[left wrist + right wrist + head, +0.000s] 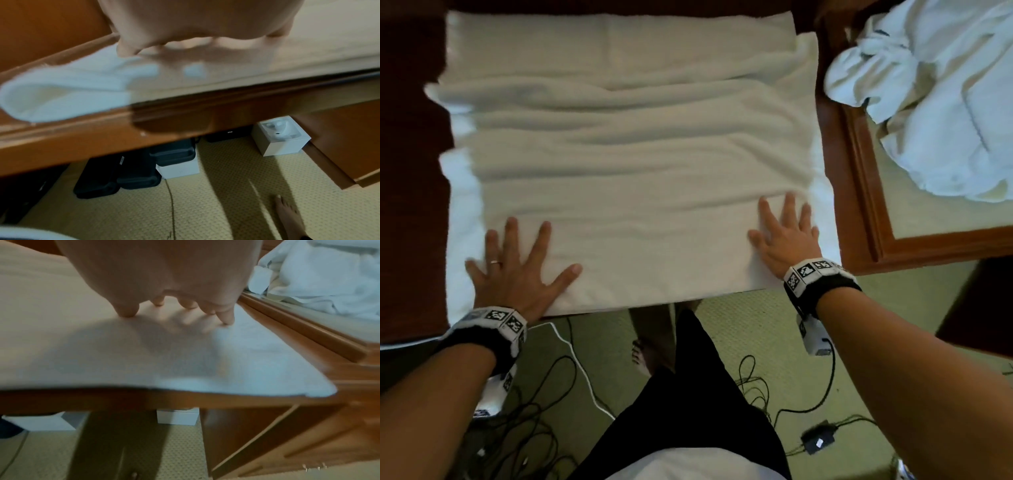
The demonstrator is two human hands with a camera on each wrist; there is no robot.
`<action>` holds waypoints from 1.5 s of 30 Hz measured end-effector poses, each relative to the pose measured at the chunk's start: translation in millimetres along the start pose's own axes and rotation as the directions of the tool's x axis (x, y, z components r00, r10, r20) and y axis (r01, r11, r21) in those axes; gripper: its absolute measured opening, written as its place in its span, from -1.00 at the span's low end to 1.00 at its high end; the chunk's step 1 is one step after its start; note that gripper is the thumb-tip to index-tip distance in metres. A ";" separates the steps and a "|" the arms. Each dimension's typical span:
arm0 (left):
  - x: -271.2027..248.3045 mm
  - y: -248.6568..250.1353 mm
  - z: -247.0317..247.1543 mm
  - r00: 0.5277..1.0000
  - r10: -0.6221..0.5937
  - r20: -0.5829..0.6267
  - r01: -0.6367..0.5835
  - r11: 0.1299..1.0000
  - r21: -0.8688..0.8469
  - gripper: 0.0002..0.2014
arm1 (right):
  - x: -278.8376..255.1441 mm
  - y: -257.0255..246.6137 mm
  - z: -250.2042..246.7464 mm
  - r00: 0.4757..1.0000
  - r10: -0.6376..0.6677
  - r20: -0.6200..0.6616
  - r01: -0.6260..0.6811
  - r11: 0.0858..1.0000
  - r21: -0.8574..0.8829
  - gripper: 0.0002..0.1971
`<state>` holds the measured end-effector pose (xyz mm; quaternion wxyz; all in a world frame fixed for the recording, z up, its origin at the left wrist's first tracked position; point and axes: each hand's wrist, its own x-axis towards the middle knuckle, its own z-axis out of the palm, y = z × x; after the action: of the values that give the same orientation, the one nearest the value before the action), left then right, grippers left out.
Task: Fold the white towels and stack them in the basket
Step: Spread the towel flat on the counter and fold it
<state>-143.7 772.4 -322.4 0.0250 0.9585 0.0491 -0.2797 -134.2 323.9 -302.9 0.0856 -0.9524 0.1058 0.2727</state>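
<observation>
A large white towel [626,150] lies spread and rippled over the dark wooden table [410,205], its near edge along the table's front. My left hand [517,267] presses flat on its near left part, fingers spread. Flat on the near right corner lies my right hand [784,233], fingers straight. In the left wrist view the left hand [185,29] rests on the towel [267,53] above the table's edge. The right wrist view has the right hand [174,293] with fingertips down on the towel [144,353]. No basket is in view.
A heap of crumpled white towels [935,99] lies on a second wood-framed table [866,178] to the right. Cables [544,394] and a black adapter [818,442] lie on the carpet. Dark cases [133,172] and white boxes [281,134] sit under the table.
</observation>
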 end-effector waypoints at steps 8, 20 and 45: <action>62.1 19.2 -36.0 0.999 -0.007 -0.044 0.003 0.996 -0.094 -0.01 | 74.2 -8.1 -40.9 0.998 -0.052 -0.039 0.050 0.998 -0.030 -0.30; -48.1 -13.8 33.6 0.961 0.270 -0.056 -0.261 0.956 0.133 0.35 | -33.6 19.9 37.1 0.888 -0.455 0.067 0.442 0.805 -0.395 0.27; -69.2 -39.5 -75.6 0.984 0.074 0.165 -0.060 0.994 -0.088 -0.68 | -83.2 13.2 -68.1 0.993 0.045 0.108 0.003 0.911 -0.413 -0.74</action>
<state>-165.6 811.8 -222.2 0.0780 0.9308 0.0260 -0.3561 -172.3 309.0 -202.5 -0.1145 -0.9304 0.0510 0.3444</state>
